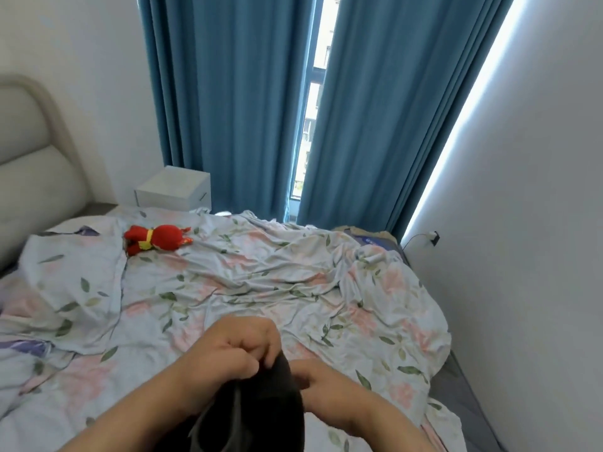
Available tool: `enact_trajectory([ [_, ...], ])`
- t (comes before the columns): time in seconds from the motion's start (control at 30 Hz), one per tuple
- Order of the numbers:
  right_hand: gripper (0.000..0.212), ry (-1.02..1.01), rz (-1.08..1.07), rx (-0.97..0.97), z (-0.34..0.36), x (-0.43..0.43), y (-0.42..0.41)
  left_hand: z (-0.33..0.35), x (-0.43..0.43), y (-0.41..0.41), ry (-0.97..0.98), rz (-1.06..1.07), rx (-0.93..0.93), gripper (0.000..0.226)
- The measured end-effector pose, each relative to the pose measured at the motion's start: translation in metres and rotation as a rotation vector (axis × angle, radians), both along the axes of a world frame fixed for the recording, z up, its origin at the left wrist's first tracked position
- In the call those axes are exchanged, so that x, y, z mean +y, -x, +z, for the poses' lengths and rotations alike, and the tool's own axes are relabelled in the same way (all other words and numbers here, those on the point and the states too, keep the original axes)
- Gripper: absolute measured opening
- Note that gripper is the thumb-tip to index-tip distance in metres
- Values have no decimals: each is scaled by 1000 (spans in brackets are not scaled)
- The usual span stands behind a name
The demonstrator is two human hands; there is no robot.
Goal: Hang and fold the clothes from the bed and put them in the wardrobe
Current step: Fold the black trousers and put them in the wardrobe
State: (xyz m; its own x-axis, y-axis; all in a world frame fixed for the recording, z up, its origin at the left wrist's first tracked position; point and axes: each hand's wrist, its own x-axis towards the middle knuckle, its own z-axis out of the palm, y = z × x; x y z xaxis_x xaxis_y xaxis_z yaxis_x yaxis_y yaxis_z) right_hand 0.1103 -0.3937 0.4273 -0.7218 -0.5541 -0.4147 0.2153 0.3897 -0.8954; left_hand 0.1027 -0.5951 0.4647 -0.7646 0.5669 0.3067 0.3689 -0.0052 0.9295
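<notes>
A black garment [261, 415] hangs in front of me at the bottom middle of the view, above the bed [261, 282] with its floral cover. My left hand [238, 347] grips the garment's top edge with curled fingers. My right hand [313, 376] pinches the same edge from the right side. The lower part of the garment runs out of view at the bottom. No wardrobe or hanger is in view.
A red and yellow plush toy [156, 239] lies on the far left of the bed. A white nightstand [173, 188] stands by the padded headboard [29, 151]. Blue curtains [228, 102] cover the window behind. A white wall [528, 223] runs close along the bed's right side.
</notes>
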Motion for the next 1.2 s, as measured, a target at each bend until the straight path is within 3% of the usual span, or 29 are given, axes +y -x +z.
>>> enact_trajectory([
  [0.07, 29, 121, -190, 11, 22, -10, 0, 31, -7, 5, -27, 112, 37, 16],
  [0.2, 58, 237, -541, 447, 60, -30, -25, 73, -16, 5, -97, 404, 144, 23],
  [0.37, 103, 313, -212, 640, 102, -60, -51, 105, -9, -9, -250, 410, 69, 36],
  [0.43, 99, 329, -232, 710, 117, -62, -54, 116, -8, -16, -343, 302, -49, 44],
  [0.5, 77, 345, -328, 772, 127, -61, -54, 126, -8, -23, -437, 149, -193, 53],
  [0.53, 66, 348, -388, 810, 131, -59, -53, 130, -8, -26, -468, 98, -228, 58],
  [0.6, 63, 358, -486, 861, 139, -53, -51, 136, -7, -30, -505, 54, -250, 62],
  [0.77, 48, 544, -595, 653, 187, -32, -37, 139, -16, -32, -426, 233, -133, 56],
  [0.9, 20, 627, -758, 388, 223, -24, -27, 107, -25, -35, -124, 536, 97, 44],
  [0.97, 27, 707, -812, 340, 237, -17, -22, 91, -24, -43, -14, 547, 173, 42],
  [1.07, 40, 823, -788, 340, 255, -12, -19, 81, -14, -55, 58, 423, 144, 59],
  [1.2, 43, 940, -729, 318, 267, -12, -14, 88, 6, -66, 233, 223, 224, 106],
])
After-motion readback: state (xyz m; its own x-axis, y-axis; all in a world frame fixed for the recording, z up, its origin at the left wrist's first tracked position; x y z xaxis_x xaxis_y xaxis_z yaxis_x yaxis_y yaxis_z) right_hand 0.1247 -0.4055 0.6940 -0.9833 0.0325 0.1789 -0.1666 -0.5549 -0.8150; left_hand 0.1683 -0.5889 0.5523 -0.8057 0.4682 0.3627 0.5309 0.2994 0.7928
